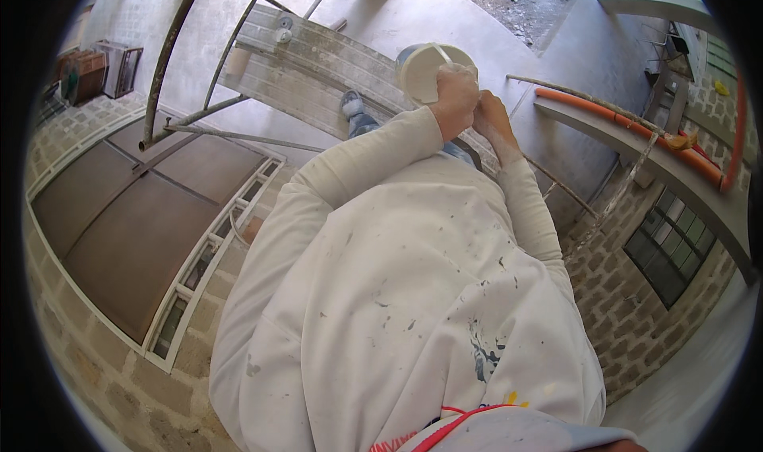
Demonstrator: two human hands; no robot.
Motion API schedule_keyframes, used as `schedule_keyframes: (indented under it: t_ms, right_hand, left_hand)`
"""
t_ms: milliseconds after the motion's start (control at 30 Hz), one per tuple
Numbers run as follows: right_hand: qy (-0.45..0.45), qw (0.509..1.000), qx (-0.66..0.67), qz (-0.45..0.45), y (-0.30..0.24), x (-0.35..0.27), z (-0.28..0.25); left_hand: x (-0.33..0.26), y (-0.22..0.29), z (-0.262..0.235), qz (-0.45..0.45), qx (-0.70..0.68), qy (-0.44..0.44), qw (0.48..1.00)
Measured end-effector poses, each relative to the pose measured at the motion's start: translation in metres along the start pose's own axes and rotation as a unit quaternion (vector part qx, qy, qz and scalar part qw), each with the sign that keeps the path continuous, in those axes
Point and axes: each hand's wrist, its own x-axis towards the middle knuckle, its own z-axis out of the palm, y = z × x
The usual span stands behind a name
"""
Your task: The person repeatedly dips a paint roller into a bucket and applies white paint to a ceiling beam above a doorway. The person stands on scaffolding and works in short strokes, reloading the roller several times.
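A white bucket (413, 64) with off-white, paint-like material inside stands out in front of me, above the scaffold platform. My left hand (457, 96) is closed at its near right rim. A narrow pale strip (442, 53), perhaps a stick or a tool's handle, runs over the bucket toward that hand; its kind does not show. Close against it on the right, my right hand (494, 121) is also closed, with its fingers mostly turned away. What either hand grips is hidden by the fingers. Pale, paint-flecked sleeves cover both forearms.
Below me runs a scaffold platform (310, 59) of ridged planks, with a small cup-like container (238, 61) on it. Metal scaffold tubes (163, 63) rise at left. An orange pipe (588, 102) lies along a beam at right. Block walls with a large brown panel (151, 222) flank me.
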Motion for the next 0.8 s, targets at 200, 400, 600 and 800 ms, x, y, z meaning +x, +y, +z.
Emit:
schedule_keyframes:
  t_ms: [200, 400, 600, 800]
  right_hand:
    - [-0.026, 0.999, 0.037, 0.003, 0.004, -0.039, -0.028]
    - [0.013, 0.999, 0.026, -0.026, 0.014, -0.007, 0.007]
    - [-0.014, 0.999, 0.010, -0.036, 0.002, -0.005, 0.000]
    - [-0.044, 0.999, -0.003, -0.021, 0.003, -0.044, -0.011]
  left_hand:
    - [-0.024, 0.031, -0.008, -0.146, -0.302, 0.054, 0.940]
    - [-0.031, 0.030, -0.001, -0.165, -0.259, 0.065, 0.949]
    - [-0.034, 0.022, -0.004, -0.184, -0.274, 0.072, 0.941]
    - [-0.039, 0.023, -0.007, -0.179, -0.258, 0.064, 0.947]
